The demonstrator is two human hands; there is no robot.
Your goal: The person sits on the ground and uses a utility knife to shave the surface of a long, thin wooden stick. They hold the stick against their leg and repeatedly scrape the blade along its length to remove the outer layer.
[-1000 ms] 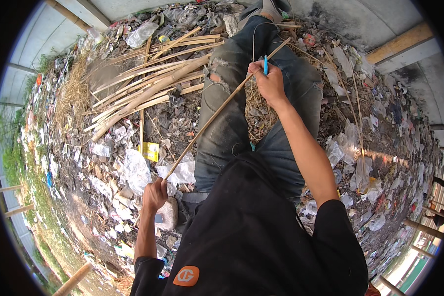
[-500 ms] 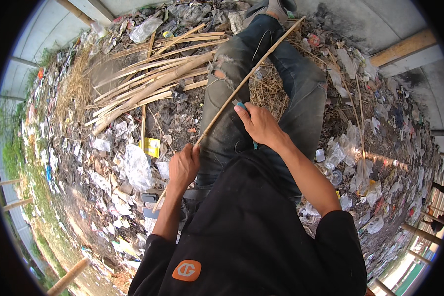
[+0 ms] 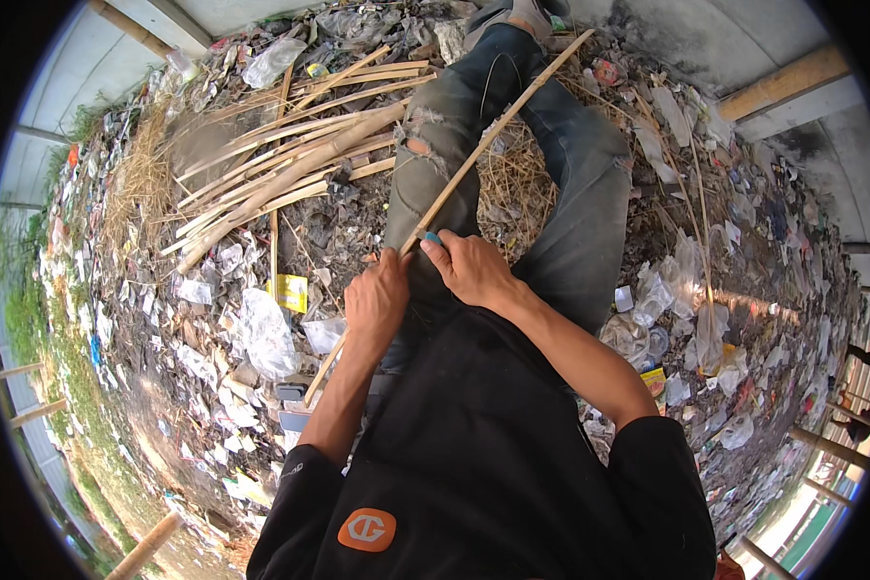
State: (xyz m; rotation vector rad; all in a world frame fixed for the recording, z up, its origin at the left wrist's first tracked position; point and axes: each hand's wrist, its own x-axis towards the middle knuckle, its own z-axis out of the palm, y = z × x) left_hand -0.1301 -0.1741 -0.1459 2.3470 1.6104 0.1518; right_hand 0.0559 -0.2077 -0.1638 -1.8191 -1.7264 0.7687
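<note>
My left hand [image 3: 377,293]: wrapped round the thin stick [image 3: 475,166] | stick: slanting over my jeans [image 3: 590,222] | my right hand [image 3: 476,272]: closed on a blue tool [image 3: 431,237], tip hidden | risk: a slip along the stick could nick my left hand, set so near

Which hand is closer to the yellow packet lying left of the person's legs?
Left. The left hand, gripping the stick, is to the right of the yellow packet; the right hand is farther right, beyond the left one.
</note>
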